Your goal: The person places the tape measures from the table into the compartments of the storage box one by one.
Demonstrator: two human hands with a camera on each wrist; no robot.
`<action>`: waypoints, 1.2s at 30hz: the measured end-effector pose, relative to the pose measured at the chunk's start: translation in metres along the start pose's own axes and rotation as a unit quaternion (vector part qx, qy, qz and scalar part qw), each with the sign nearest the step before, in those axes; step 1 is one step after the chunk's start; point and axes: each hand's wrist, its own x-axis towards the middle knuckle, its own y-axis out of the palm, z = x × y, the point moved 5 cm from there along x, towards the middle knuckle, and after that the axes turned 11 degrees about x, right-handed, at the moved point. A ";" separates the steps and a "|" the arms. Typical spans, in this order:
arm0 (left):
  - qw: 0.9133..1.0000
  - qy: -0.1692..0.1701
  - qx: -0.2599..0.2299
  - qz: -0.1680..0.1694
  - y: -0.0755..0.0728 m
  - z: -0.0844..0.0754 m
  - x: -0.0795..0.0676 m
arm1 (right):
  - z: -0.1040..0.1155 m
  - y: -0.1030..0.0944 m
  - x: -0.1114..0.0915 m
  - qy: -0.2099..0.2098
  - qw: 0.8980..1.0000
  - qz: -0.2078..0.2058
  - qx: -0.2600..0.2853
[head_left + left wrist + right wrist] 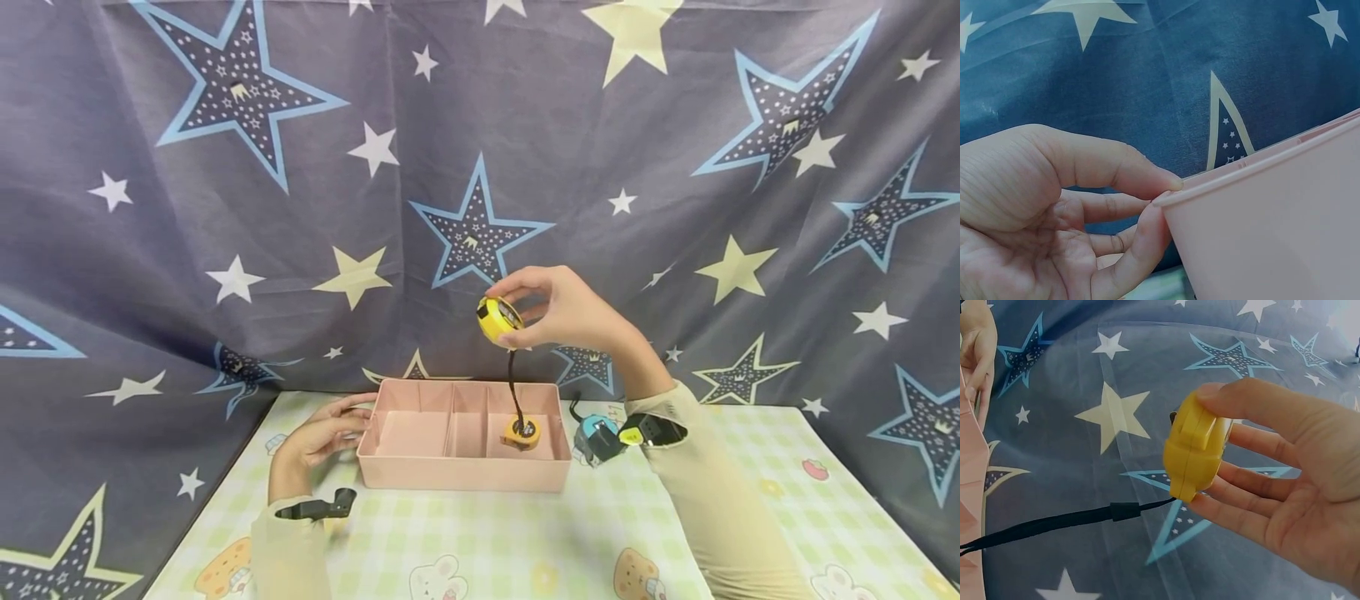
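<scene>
My right hand (566, 308) holds a yellow tape measure (497, 320) up above the right part of a pink divided box (465, 473). In the right wrist view, thumb and fingertips grip the yellow case (1194, 447) by its edges. A black strap (514, 387) hangs from it down into the box. There, in the right compartment, lies another tape measure, orange-yellow (521, 432), overlapped by the strap's lower end. At the box's left end, my left hand (322, 433) pinches the rim; in the left wrist view its fingertips meet at the rim's corner (1169, 199).
Right of the box, close to its wall, a blue and black tape measure (600, 437) with a dark strap lies on the table. A checked cloth (465, 529) with cartoon prints covers the table. Behind it hangs a dark star-patterned curtain (450, 100).
</scene>
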 end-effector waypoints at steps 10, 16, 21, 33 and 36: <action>1.000 -0.010 0.014 -0.016 0.002 -0.002 -0.002 | -0.006 0.021 0.016 -0.010 0.999 -0.001 0.036; 1.000 -0.008 0.009 -0.017 0.002 -0.002 -0.004 | -0.011 0.035 0.022 -0.015 0.999 0.006 0.045; 1.000 -0.005 0.007 -0.015 0.002 -0.001 -0.003 | -0.022 0.044 0.023 -0.011 0.999 0.011 0.050; 1.000 -0.014 0.005 -0.021 0.002 -0.001 -0.003 | -0.045 0.049 0.018 0.018 0.999 0.009 0.039; 1.000 -0.015 0.002 -0.020 0.002 -0.002 -0.003 | -0.050 0.050 0.016 0.029 0.999 0.011 0.041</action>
